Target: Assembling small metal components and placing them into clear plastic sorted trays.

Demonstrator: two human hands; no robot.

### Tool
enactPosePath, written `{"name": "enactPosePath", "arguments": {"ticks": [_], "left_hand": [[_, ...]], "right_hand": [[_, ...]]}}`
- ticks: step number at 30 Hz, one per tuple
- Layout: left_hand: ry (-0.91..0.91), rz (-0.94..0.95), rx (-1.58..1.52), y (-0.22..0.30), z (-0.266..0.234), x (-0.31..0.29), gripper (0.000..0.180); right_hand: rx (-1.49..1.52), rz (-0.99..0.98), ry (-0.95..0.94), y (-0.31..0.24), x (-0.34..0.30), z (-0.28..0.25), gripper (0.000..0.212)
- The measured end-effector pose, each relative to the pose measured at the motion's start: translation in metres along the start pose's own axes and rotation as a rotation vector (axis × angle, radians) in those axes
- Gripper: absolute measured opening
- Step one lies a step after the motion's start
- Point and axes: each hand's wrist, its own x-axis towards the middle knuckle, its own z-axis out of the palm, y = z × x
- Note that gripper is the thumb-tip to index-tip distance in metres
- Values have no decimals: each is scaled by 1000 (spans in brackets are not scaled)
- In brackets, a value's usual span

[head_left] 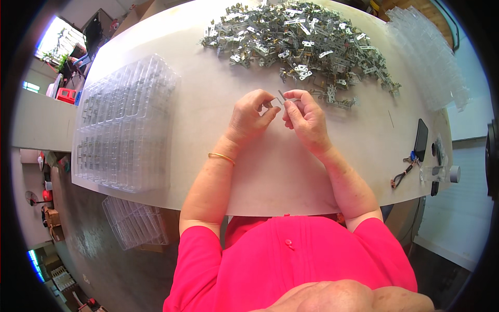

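Note:
My left hand (251, 116) is closed in a pinch, its thumb and forefinger on a small bent metal bracket (277, 100). Facing it, my right hand (307, 120) grips a narrow grey metal strip (281, 95) between thumb and fingers. The two metal pieces meet or overlap between my fingertips; whether they are joined I cannot tell. Just beyond my hands lies a large heap of small metal brackets (306, 44), silvery with some brassy bits.
Stacked clear plastic trays (148, 125) with metal parts in rows stand at the left. More clear trays (431, 62) are piled at the far right. Near the right edge lie a phone (421, 139), keys on a cord (403, 174) and a clear bottle (434, 173).

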Motion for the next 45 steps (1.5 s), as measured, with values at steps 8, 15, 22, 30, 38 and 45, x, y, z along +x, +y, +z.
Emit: {"name": "enactPosePath", "arguments": {"ticks": [8, 15, 22, 30, 38, 45], "left_hand": [[14, 264, 178, 3, 6, 0, 24], [-74, 230, 76, 6, 11, -3, 21], [37, -439, -559, 0, -5, 2, 17], [22, -419, -538, -5, -5, 1, 18], [16, -357, -532, -5, -3, -1, 20], [26, -180, -228, -9, -3, -2, 20]], "right_hand": [[-256, -69, 115, 9, 1, -1, 9], [-167, -285, 285, 16, 10, -6, 8], [-101, -67, 179, 15, 6, -5, 9], [-132, -38, 134, 12, 4, -4, 11], [-174, -39, 143, 16, 5, -5, 12], [-136, -27, 129, 12, 5, -4, 13]]}}
